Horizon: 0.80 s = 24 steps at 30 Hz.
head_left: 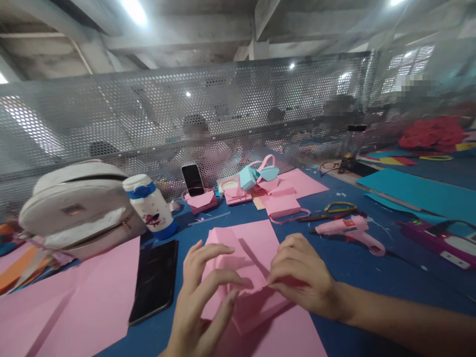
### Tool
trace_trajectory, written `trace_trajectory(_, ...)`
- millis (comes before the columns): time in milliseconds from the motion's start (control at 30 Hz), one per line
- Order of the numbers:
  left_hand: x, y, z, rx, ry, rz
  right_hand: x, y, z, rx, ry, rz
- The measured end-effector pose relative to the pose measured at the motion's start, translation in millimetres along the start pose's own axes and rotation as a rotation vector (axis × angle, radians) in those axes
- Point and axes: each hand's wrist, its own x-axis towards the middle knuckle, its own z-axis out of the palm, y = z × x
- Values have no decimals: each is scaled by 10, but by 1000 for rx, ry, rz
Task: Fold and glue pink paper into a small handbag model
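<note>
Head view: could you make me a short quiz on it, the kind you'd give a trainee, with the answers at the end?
1. True or false: the glue gun is pink.
2. Which stands right beside the bag?
A) the scissors
B) the bottle
C) the glasses
3. What do the fingers of the right hand touch?

Key:
1. True.
2. B, the bottle.
3. The folded paper, which is pink.
</note>
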Motion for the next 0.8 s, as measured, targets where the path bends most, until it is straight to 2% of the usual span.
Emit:
trace_trajectory(267, -21, -23, 40, 13, -49, 72, -10, 9, 6, 4, 4, -4)
trace_trajectory(800, -25, -20, 31, 16, -8, 71, 12, -5, -8, -25, -2, -4)
